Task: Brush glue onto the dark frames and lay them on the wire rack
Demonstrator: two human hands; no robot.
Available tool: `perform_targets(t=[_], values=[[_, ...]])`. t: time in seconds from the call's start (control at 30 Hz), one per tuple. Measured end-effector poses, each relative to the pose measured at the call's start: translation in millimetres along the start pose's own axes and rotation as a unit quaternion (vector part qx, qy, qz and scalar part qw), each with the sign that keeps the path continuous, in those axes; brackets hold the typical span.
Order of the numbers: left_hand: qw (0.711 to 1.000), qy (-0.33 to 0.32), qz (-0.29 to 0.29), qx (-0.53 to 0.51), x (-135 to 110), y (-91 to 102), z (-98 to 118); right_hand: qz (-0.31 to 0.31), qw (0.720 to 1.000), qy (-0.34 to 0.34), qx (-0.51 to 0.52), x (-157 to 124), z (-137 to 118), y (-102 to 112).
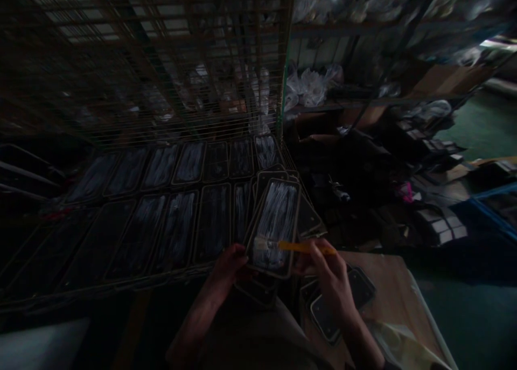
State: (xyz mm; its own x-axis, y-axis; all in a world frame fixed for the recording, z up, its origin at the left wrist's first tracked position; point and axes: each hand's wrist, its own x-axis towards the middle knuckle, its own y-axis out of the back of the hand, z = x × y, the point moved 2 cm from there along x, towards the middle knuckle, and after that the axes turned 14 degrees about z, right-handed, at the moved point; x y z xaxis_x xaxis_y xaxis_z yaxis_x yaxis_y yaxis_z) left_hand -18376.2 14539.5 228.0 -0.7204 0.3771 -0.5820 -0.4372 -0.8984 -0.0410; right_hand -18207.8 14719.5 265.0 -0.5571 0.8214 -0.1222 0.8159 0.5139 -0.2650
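My right hand (325,265) is closed round the yellow handle of a paintbrush (297,246). The pale bristles rest on a dark rectangular panel (276,214) with rounded corners and a light rim, streaked with whitish coating. At the panel's lower left edge, my left hand (232,262) grips it, the fingers partly hidden beneath. Under and behind this panel lie more dark panels (310,219), stacked askew.
Rows of similar panels (175,224), many with white streaks, lie on a wire rack to the left. A wire mesh (226,90) rises behind. On the right, a wooden board (388,284) carries loose panels (327,316). Shelves with plastic bags (311,87) stand at the back.
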Motion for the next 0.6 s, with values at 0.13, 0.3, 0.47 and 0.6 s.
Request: perform_targets(t=[0.13, 0.3, 0.47, 0.6], values=[[0.999, -0.015, -0.026, -0.013, -4, -2.0, 8, 0.068, 0.991, -0.040, 0.106, 13, 0, 13], [0.995, -0.024, -0.088, -0.037, 1, -4.3, 21, 0.143, 0.985, 0.014, 0.097, 6, 0, 25], [0.983, -0.050, -0.148, -0.096, 9, -8.8, 45, 0.298, 0.943, 0.137, 0.061, -10, -5, 28], [0.964, -0.079, -0.210, -0.141, 10, -18.3, 79, 0.373, 0.895, 0.241, -0.051, -8, 13, 21]])
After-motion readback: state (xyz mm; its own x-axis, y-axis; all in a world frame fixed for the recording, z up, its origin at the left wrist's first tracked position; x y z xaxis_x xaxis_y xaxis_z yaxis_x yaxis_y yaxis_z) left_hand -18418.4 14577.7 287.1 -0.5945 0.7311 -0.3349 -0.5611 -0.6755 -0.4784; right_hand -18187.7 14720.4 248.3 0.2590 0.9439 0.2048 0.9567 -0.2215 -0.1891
